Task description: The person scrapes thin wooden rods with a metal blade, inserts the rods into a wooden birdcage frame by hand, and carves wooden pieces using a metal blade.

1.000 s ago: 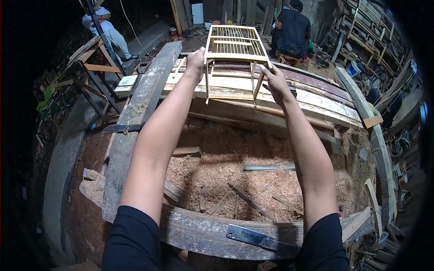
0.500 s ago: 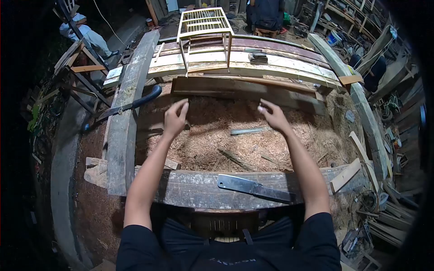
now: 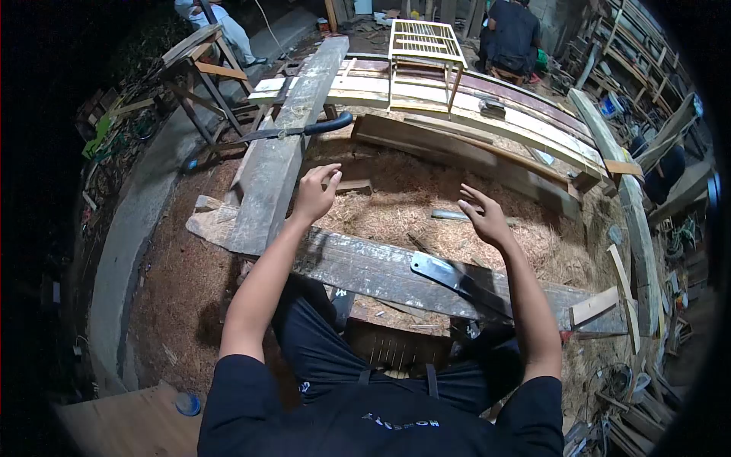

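Observation:
My left hand (image 3: 316,193) hangs in the air above the sawdust, fingers apart, holding nothing. My right hand (image 3: 487,218) is likewise raised and empty, its thumb and fingers spread, beyond the near beam. A small slatted wooden frame (image 3: 426,55) stands on the far planks (image 3: 525,122), touched by neither hand. On the near beam (image 3: 358,266) lies a flat metal blade (image 3: 438,271), close to my right hand. A knife with a black curved handle (image 3: 329,126) rests across the left beam (image 3: 263,190), beyond my left hand.
A hand plane (image 3: 492,108) sits on the far planks. One person (image 3: 512,34) in dark clothes sits at the back, another (image 3: 221,27) in light clothes at the far left. Sawdust (image 3: 396,194) fills the ground between the beams. Wood strips (image 3: 594,306) lie at the near beam's right end.
Both hands have let go of the slatted frame, which now stands on the planks, and have drawn back toward my body. The view has shifted.

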Motion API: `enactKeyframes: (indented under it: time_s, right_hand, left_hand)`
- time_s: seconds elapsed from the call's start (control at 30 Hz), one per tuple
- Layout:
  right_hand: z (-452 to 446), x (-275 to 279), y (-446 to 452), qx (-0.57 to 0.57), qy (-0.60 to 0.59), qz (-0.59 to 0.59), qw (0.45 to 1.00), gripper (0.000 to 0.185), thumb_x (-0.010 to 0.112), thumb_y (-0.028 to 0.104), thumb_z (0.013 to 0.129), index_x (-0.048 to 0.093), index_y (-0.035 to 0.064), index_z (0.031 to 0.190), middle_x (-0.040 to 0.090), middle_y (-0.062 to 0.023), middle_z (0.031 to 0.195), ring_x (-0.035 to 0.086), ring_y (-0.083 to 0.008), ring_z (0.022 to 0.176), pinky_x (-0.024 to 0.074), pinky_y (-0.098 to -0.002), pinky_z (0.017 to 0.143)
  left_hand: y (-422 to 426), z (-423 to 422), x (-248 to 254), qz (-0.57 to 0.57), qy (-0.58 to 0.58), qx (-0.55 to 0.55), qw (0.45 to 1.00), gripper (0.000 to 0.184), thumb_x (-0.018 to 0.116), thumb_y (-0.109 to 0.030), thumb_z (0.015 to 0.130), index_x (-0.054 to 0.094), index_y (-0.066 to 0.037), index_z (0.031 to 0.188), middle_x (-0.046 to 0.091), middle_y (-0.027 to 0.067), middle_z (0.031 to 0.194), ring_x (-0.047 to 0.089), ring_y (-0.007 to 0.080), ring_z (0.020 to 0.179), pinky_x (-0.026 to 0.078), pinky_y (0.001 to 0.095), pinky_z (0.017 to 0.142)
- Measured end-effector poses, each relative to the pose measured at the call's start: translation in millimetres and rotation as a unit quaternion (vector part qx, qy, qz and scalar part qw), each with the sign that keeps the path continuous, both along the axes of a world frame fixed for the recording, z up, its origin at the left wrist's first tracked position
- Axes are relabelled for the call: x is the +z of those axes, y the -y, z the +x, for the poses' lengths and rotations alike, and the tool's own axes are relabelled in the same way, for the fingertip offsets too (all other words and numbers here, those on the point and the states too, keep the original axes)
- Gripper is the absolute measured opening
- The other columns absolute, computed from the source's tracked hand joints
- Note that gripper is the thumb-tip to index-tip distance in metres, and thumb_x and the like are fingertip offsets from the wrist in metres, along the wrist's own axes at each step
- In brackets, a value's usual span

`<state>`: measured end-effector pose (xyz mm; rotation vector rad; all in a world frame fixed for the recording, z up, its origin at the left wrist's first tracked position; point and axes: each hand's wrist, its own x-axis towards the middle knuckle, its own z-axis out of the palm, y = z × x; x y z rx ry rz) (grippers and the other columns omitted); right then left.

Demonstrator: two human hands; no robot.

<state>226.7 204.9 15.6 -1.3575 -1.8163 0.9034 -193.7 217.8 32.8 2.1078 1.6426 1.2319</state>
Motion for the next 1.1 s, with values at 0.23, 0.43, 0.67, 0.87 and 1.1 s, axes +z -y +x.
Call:
enactKeyframes:
  time_s: [0.23,0.43,0.67,0.87,1.1]
  right_hand:
    - [30,-12,4,-0.075,0.105,-0.013,0.992,0.052,0.068,0.035,0.095,0.059,0.0088,0.139,0.064,-0.0225,0.131,0.060,-0.0395,0.124,0.0475,-0.0441,0.104]
    - [63,-65,-36,-0.087,0.201,-0.091,0.971,0.060,0.069,0.040,0.094,0.055,0.0073,0.142,0.061,-0.0207,0.136,0.057,-0.0373,0.129,0.0460,-0.0455,0.108]
    - [102,-191,-109,0.019,0.320,-0.146,0.936,0.069,0.073,0.047,0.089,0.051,0.0135,0.145,0.059,-0.0165,0.140,0.055,-0.0362,0.129,0.0461,-0.0487,0.107]
    - [105,-296,-165,0.051,0.398,-0.165,0.901,0.059,0.075,0.029,0.086,0.056,0.0160,0.140,0.069,-0.0146,0.120,0.065,-0.0351,0.113,0.0527,-0.0484,0.096]
    - [79,-356,-186,0.090,0.450,-0.090,0.884,0.029,0.059,0.011,0.092,0.061,0.0126,0.121,0.064,-0.0092,0.123,0.061,-0.0247,0.118,0.0472,-0.0472,0.099]
  left_hand:
    - [-12,35,-37,-0.058,-0.044,-0.077,0.994,0.027,0.064,-0.022,0.095,0.071,-0.004,0.114,0.071,0.0176,0.106,0.066,0.0349,0.102,0.051,0.0433,0.090]
    - [-70,105,-101,-0.155,-0.125,-0.166,0.966,0.031,0.064,-0.028,0.097,0.070,-0.004,0.115,0.071,0.0171,0.105,0.065,0.0352,0.103,0.051,0.0440,0.091]
    - [-158,163,-203,-0.205,-0.257,-0.232,0.915,0.039,0.060,-0.037,0.097,0.067,-0.007,0.120,0.068,0.0194,0.116,0.065,0.0375,0.107,0.052,0.0471,0.093]
    - [-194,184,-290,-0.353,-0.360,-0.236,0.831,0.047,0.056,-0.046,0.098,0.061,-0.013,0.131,0.064,0.0159,0.129,0.062,0.0360,0.116,0.047,0.0479,0.103]
    - [-196,190,-365,-0.282,-0.286,-0.246,0.882,0.037,0.060,-0.040,0.096,0.067,-0.011,0.119,0.067,0.0150,0.119,0.063,0.0361,0.112,0.052,0.0479,0.096]
